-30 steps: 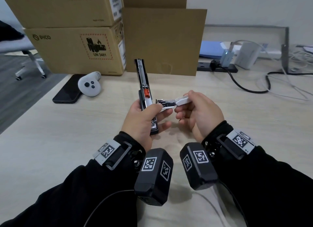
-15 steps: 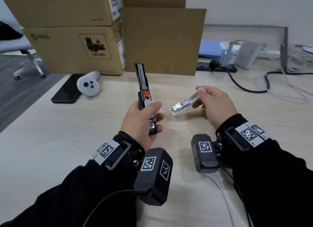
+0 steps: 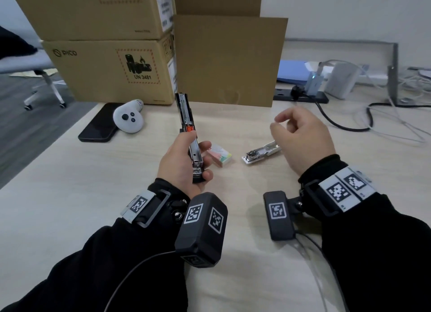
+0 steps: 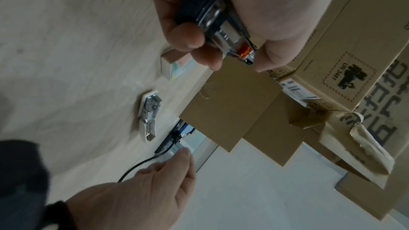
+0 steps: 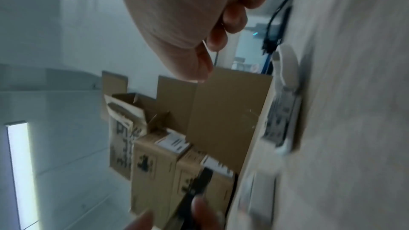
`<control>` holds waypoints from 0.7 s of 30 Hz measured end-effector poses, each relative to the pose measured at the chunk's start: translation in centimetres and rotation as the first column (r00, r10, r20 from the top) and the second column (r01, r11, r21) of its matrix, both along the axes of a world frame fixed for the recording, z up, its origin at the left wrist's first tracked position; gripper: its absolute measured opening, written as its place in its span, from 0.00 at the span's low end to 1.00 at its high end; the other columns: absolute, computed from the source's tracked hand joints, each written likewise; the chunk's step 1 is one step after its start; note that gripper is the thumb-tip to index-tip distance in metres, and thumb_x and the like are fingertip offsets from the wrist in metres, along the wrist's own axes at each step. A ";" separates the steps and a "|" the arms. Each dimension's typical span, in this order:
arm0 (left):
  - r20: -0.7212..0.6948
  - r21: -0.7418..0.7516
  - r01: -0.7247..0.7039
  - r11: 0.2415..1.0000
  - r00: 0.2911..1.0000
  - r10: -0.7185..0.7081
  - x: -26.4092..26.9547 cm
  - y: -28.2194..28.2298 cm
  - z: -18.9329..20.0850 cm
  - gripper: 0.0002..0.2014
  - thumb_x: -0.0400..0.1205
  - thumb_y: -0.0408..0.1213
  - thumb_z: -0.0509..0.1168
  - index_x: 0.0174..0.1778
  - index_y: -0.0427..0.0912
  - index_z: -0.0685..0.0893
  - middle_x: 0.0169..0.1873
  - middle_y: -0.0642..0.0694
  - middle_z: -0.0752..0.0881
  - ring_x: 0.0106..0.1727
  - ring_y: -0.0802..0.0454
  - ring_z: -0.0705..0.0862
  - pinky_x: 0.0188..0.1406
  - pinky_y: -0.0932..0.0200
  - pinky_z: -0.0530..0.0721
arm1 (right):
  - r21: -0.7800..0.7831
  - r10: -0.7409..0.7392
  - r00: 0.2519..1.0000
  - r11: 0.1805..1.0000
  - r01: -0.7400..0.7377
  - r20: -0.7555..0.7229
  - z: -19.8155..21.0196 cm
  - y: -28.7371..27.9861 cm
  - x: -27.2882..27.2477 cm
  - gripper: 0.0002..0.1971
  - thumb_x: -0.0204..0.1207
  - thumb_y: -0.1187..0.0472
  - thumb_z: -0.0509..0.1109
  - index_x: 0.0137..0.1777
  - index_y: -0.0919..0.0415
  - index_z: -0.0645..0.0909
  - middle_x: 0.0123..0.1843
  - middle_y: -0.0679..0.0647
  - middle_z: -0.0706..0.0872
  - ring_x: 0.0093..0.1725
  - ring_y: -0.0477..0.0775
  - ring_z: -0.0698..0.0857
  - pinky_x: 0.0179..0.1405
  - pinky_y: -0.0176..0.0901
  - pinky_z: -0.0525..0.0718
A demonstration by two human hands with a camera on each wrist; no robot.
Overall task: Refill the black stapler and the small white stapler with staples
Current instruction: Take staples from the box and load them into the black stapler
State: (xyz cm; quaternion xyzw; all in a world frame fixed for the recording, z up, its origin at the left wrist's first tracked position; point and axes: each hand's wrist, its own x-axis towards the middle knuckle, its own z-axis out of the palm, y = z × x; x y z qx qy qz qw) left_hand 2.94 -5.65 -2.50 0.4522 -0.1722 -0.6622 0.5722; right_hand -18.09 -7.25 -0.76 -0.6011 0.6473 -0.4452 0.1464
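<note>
My left hand [image 3: 184,162] grips the opened black stapler [image 3: 189,134]; right hand [image 3: 300,134] hovers loosely curled, holding nothing, above the small white stapler [image 3: 261,152] on the desk [image 3: 70,195].

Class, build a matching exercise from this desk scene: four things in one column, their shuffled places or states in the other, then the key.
Things:
1. black stapler
2. small white stapler
3. pink-and-white staple box
4. black phone

Places or states:
A. flat on the desk under the white controller
B. open in the left hand
C. on the desk below the empty right hand
D. on the desk between both staplers

Pairs: 1-B, 2-C, 3-D, 4-A
</note>
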 end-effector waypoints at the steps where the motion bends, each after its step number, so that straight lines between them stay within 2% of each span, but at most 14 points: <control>1: 0.002 0.005 -0.005 1.000 1.000 0.005 0.2 0.0 0.0 0.11 0.80 0.46 0.69 0.49 0.42 0.81 0.39 0.47 0.89 0.23 0.55 0.77 0.14 0.64 0.69 | -0.019 0.050 0.998 0.999 -0.050 -0.044 0.2 0.3 1.0 0.03 0.75 0.53 0.70 0.44 0.49 0.83 0.36 0.46 0.81 0.37 0.49 0.79 0.39 0.46 0.78; 2: 0.003 0.009 -0.008 1.000 1.000 0.008 0.4 0.0 0.1 0.11 0.80 0.46 0.68 0.50 0.42 0.81 0.38 0.47 0.89 0.23 0.55 0.77 0.14 0.64 0.69 | 0.000 0.106 0.990 0.994 -0.106 -0.094 0.3 0.6 2.1 0.04 0.74 0.52 0.71 0.41 0.49 0.83 0.37 0.44 0.83 0.38 0.48 0.81 0.43 0.48 0.80; 4: 0.011 0.017 -0.008 1.000 1.000 0.008 0.8 0.0 0.1 0.14 0.79 0.46 0.68 0.53 0.39 0.82 0.37 0.47 0.88 0.22 0.55 0.78 0.13 0.64 0.69 | 0.132 0.201 0.955 0.976 -0.175 -0.217 0.1 0.6 4.2 0.07 0.73 0.47 0.71 0.38 0.47 0.82 0.42 0.41 0.86 0.45 0.48 0.82 0.56 0.55 0.79; 6: 0.027 0.027 -0.006 1.000 1.000 0.005 1.2 -0.1 0.1 0.17 0.79 0.47 0.67 0.58 0.38 0.82 0.37 0.48 0.87 0.21 0.56 0.78 0.13 0.64 0.69 | 0.263 0.241 0.901 0.953 -0.149 -0.361 -0.1 0.3 5.7 0.11 0.72 0.40 0.70 0.41 0.46 0.82 0.48 0.41 0.86 0.54 0.50 0.82 0.64 0.60 0.74; 9: 0.035 0.027 0.006 1.000 0.999 -0.007 1.6 -0.2 0.0 0.20 0.80 0.47 0.67 0.61 0.37 0.82 0.37 0.47 0.85 0.20 0.56 0.78 0.14 0.64 0.70 | 0.351 0.265 0.792 0.934 -0.069 -0.549 -0.1 -0.3 7.3 0.21 0.68 0.29 0.67 0.52 0.42 0.83 0.52 0.43 0.79 0.61 0.55 0.77 0.63 0.58 0.69; 11: 0.039 0.024 0.007 1.000 0.999 -0.008 1.5 -0.1 0.1 0.20 0.80 0.47 0.67 0.61 0.37 0.81 0.38 0.46 0.84 0.20 0.56 0.78 0.14 0.64 0.70 | 0.392 0.278 0.746 0.920 -0.024 -0.605 0.1 -0.5 7.8 0.23 0.66 0.29 0.68 0.55 0.41 0.82 0.54 0.46 0.77 0.63 0.58 0.76 0.60 0.58 0.67; 13: 0.056 0.007 -0.004 1.000 0.998 0.003 1.3 0.0 0.2 0.16 0.81 0.45 0.67 0.58 0.38 0.80 0.42 0.46 0.85 0.21 0.56 0.78 0.15 0.63 0.70 | 0.422 0.285 0.734 0.907 0.002 -0.617 0.0 -0.7 8.0 0.23 0.66 0.31 0.69 0.55 0.42 0.82 0.57 0.48 0.78 0.64 0.59 0.76 0.60 0.58 0.67; 17: 0.111 -0.031 -0.008 0.999 0.994 0.011 0.9 0.2 0.3 0.10 0.80 0.39 0.69 0.54 0.40 0.81 0.45 0.44 0.85 0.27 0.56 0.79 0.16 0.62 0.72 | 0.359 0.238 0.761 0.933 -0.007 -0.603 0.0 -0.5 7.8 0.18 0.70 0.32 0.68 0.50 0.41 0.83 0.56 0.47 0.80 0.61 0.57 0.77 0.60 0.58 0.68; 19: 0.162 -0.049 -0.004 0.999 0.987 0.011 0.9 0.2 0.3 0.08 0.79 0.36 0.70 0.52 0.42 0.80 0.45 0.44 0.83 0.33 0.54 0.80 0.19 0.61 0.74 | 0.292 0.195 0.822 0.956 -0.037 -0.535 0.4 0.2 7.3 0.15 0.72 0.36 0.68 0.52 0.42 0.83 0.55 0.44 0.83 0.60 0.55 0.79 0.60 0.57 0.69; 21: 0.207 -0.068 0.000 0.998 0.978 0.014 0.8 0.2 0.1 0.10 0.77 0.36 0.72 0.52 0.44 0.80 0.43 0.46 0.83 0.36 0.55 0.81 0.22 0.60 0.77 | 0.242 0.196 0.897 0.965 -0.104 -0.396 0.3 1.3 6.2 0.11 0.72 0.42 0.71 0.52 0.42 0.82 0.50 0.40 0.87 0.54 0.51 0.83 0.62 0.56 0.72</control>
